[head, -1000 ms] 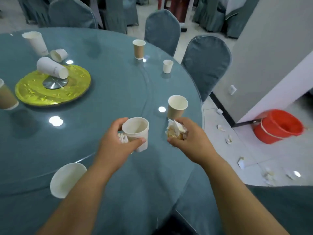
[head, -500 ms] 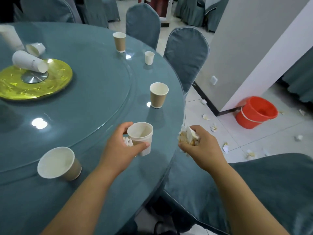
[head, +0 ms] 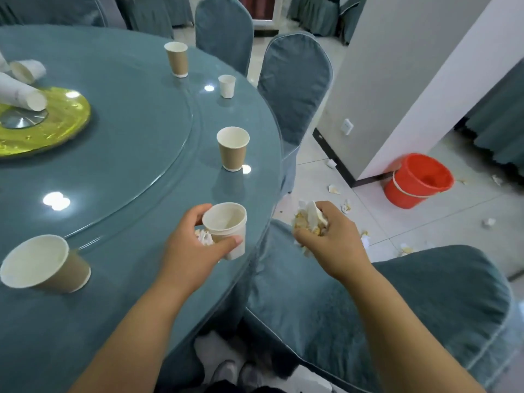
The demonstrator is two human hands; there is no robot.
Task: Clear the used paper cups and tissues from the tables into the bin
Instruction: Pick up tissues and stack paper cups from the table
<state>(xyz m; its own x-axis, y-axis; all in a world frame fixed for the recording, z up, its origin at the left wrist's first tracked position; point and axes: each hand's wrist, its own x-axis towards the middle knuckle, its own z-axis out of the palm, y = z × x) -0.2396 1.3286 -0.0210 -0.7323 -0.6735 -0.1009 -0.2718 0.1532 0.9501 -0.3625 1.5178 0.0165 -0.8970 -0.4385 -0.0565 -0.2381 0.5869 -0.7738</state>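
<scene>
My left hand (head: 198,248) grips a white paper cup (head: 226,225) with a bit of tissue tucked behind it, above the near edge of the round blue table (head: 119,165). My right hand (head: 331,239) is closed on a wad of crumpled tissues (head: 310,218), held past the table edge over a chair. A red bin (head: 418,180) stands on the floor to the right, by the wall corner. Brown cups remain on the table: one near left (head: 45,265), one in the middle (head: 233,147), one far (head: 176,58), plus a small white cup (head: 226,85).
A gold turntable plate (head: 56,123) carries toppled white cups (head: 19,90). Covered chairs stand around the table, one (head: 397,302) right under my right arm. Tissue scraps (head: 346,205) litter the tiled floor between the table and the bin. A grey wall (head: 397,66) rises behind the bin.
My view has swung right and the bin has come closer to centre. My right hand with the tissues has moved off the table edge to over the chair; the left hand keeps its cup.
</scene>
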